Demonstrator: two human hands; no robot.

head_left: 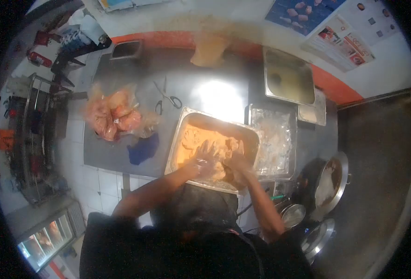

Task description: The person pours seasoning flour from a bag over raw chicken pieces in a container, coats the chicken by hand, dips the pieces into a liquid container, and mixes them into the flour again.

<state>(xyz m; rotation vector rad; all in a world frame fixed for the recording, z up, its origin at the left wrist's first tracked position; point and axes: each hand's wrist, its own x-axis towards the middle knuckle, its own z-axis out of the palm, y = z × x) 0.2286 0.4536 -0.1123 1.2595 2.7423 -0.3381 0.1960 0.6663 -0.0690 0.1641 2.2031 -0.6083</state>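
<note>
A deep steel pan (pixel 224 122) holds orange-tinted flour (pixel 189 142) with lumpy coated pieces in it. My left hand (pixel 205 160) is over the left part of the flour, fingers spread and dusted with it. At the right side of the pan, my right hand (pixel 238 165) reaches down among the coated lumps. Its fingers are blurred and partly hidden, so I cannot tell whether it grips one.
Left of the pan lie clear bags of raw meat (pixel 115 116), a blue cloth (pixel 143 149) and scissors (pixel 167 96). A shallow tray (pixel 291 176) touches the right side. A pan of liquid (pixel 289 76) stands behind; a large wok (pixel 333 183) sits at right.
</note>
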